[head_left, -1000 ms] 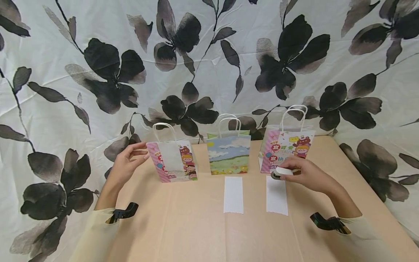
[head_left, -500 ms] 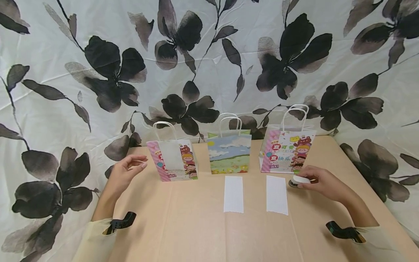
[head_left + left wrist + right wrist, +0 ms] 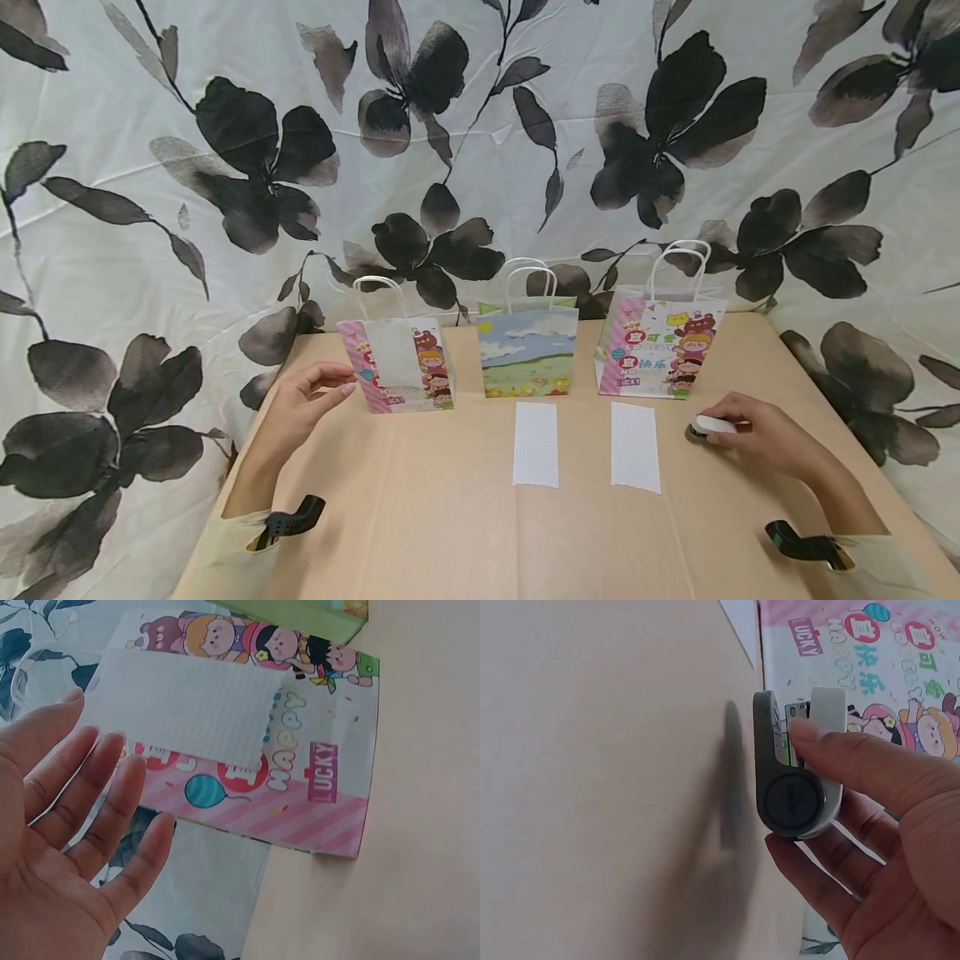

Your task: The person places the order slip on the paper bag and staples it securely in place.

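My right hand (image 3: pixel 772 437) grips a small white and dark grey stapler (image 3: pixel 791 799) above the right side of the table, thumb on one side and fingers on the other. Relaxed and holding nothing, my left hand (image 3: pixel 294 414) is beside the pink and white paper bag (image 3: pixel 365 375) at the left. Whether its fingertips touch the bag I cannot tell. On that bag's front lies a strip of squared paper (image 3: pixel 191 705), covering part of the print. A blue and green landscape bag (image 3: pixel 525 358) stands in the middle, and another pink cartoon bag (image 3: pixel 652 367) stands at the right.
Two squared paper slips (image 3: pixel 536 446) lie flat on the light wooden table (image 3: pixel 450 533), before the middle and right bags. Behind the bags hangs a white curtain (image 3: pixel 480 192) with dark flowers. The table's right edge slants past my right hand.
My right hand has moved right and toward me with the stapler, away from the right bag. My left hand dropped slightly from near the left bag's top, then moved back closer to its side.
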Motion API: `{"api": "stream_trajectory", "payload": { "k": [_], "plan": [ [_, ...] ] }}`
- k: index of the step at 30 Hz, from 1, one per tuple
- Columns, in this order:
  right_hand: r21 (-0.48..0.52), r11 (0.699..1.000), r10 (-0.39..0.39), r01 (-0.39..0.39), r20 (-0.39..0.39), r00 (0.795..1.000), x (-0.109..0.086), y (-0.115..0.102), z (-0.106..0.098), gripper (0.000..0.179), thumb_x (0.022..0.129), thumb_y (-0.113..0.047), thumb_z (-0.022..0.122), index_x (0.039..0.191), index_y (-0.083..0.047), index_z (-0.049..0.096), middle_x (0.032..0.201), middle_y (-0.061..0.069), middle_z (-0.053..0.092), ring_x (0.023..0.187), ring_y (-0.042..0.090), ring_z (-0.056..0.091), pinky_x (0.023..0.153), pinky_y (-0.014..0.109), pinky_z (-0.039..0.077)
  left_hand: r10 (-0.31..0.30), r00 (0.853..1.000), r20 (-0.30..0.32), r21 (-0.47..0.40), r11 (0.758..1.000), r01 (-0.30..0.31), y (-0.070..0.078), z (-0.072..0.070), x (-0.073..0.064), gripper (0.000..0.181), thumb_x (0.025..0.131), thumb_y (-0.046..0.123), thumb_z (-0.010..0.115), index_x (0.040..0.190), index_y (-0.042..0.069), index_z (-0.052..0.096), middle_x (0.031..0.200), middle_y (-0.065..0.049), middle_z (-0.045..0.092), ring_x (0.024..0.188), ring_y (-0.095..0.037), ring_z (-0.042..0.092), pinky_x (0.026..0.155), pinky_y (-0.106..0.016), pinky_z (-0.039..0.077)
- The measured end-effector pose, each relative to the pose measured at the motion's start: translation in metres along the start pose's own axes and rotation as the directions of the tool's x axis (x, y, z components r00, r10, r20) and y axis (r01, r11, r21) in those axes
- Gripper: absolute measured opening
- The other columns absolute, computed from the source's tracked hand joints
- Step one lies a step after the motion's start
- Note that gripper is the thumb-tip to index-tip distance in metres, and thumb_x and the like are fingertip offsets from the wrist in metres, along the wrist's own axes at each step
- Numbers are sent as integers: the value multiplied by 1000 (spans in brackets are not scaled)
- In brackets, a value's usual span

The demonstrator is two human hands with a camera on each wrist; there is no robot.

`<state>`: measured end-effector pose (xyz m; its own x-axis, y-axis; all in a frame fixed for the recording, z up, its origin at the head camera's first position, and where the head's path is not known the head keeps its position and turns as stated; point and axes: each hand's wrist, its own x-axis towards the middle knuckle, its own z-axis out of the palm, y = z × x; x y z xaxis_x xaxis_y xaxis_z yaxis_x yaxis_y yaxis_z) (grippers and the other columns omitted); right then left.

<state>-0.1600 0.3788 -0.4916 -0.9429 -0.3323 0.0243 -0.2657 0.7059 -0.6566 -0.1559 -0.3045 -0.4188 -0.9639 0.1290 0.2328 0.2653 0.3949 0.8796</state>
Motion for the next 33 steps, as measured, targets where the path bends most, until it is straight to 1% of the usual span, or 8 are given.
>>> {"api": "stream_trajectory", "payload": {
  "k": [9,18,21,25,26,30,32,33],
  "plan": [
    [-11,998,58,-58,16,998,-4,9,0,30,87,-16,81,115,-7,72,107,4,63,91,2,56,79,18,52,-5,999,34,-27,1000,6,-1,15,-4,31,97,10,69,123,-7,63,115,-18,66,100,-8,64,83,-19,54],
    [-39,998,48,-48,0,999,-3,13,-2,33,87,-17,81,118,-7,71,110,5,65,94,-1,57,82,13,50,-23,996,83,-72,997,29,-1,31,-7,30,97,8,69,122,-7,63,115,-25,63,100,-12,65,82,-22,56],
    [-57,998,38,-38,-4,999,-1,14,-3,33,87,-15,80,118,-8,72,111,5,65,96,-2,57,85,19,54,-33,995,98,-74,996,41,0,36,-5,31,96,9,70,122,-7,63,115,-26,63,99,-13,65,82,-23,56],
    [-73,997,33,-33,0,999,2,16,-6,34,87,-9,79,120,-8,71,114,8,66,99,-1,57,89,36,57,-40,992,117,-74,996,49,2,45,-3,31,96,11,70,121,-5,64,114,-23,65,98,-15,66,81,-24,56],
    [-74,997,33,-33,3,999,2,16,-7,34,87,-7,79,121,-8,71,115,9,65,99,-1,57,89,37,57,-41,992,122,-73,996,50,2,47,-3,30,96,12,71,121,-4,64,113,-22,66,97,-16,66,81,-24,56],
    [-90,995,34,-33,17,999,4,16,-10,36,88,-4,77,123,-7,69,118,12,66,101,-3,56,88,29,57,-55,988,141,-67,996,65,2,54,-1,30,96,15,72,121,-1,65,112,-20,66,96,-19,65,81,-24,55],
    [-98,995,36,-33,25,999,5,15,-12,37,88,-1,75,125,-8,69,120,13,65,104,-2,56,90,33,57,-65,985,158,-74,994,77,2,58,0,31,96,15,72,121,-2,65,113,-23,65,96,-20,65,80,-24,55],
    [-101,994,36,-33,29,999,5,14,-12,38,89,0,74,126,-8,69,122,14,65,106,0,56,92,38,57,-69,984,164,-78,994,83,2,60,0,32,96,15,72,121,-2,65,113,-24,64,96,-21,65,80,-24,55]
  ]
}}
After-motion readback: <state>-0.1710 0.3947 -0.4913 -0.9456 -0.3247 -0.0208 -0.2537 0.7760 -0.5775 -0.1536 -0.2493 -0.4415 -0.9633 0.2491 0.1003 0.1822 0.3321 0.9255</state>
